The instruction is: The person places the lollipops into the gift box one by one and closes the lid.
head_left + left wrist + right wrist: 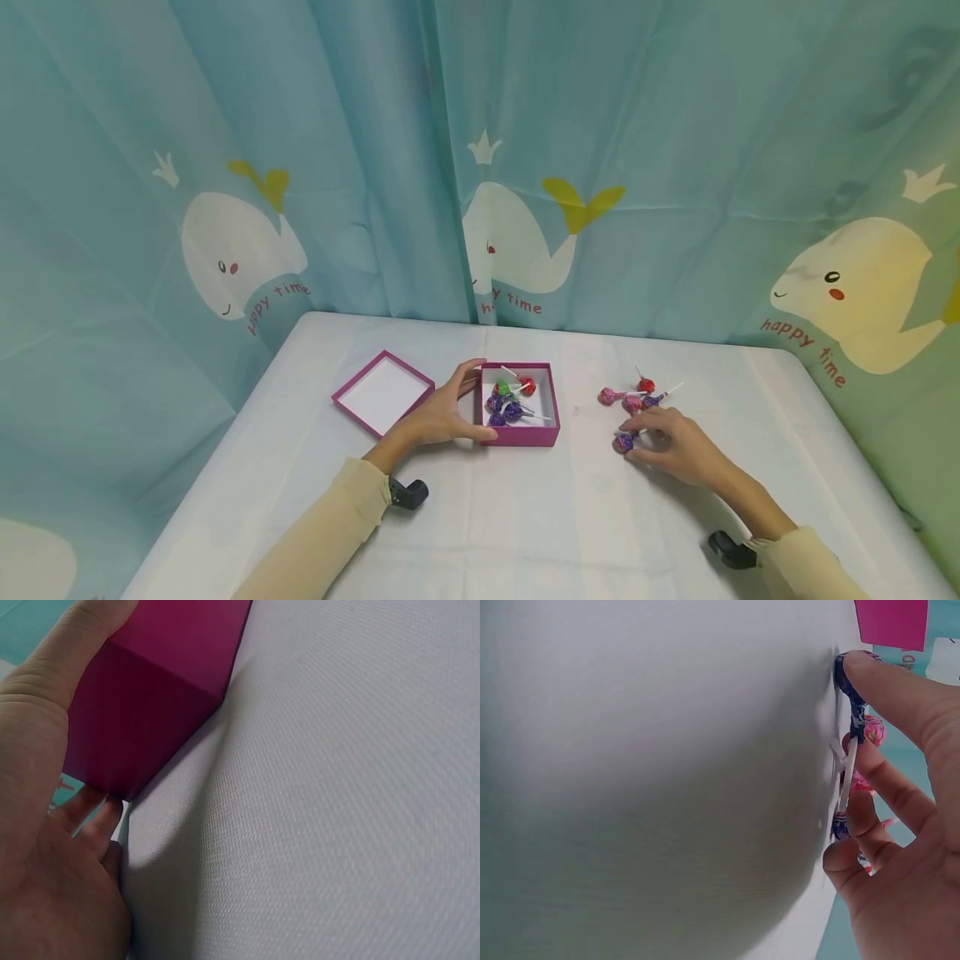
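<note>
A magenta square box point(521, 437) holds several lollipops point(513, 410) in red, green and purple wrappers. With its thumb at the front and fingers reaching to the back corner, my left hand point(442, 416) grips the box's left side; the left wrist view shows the thumb against the box wall. To the right, my right hand point(684, 447) pinches a purple-wrapped lollipop point(622, 443) low at the tabletop. In the right wrist view the thumb covers part of that lollipop's head, and its white stick point(848, 776) runs down along the fingers.
Left of the box lies its lid point(383, 392), white inside with a magenta rim. Just beyond the right hand is a loose group of pink, red and purple lollipops point(633, 403). A whale-printed curtain point(390, 208) hangs behind the white-covered table point(517, 525).
</note>
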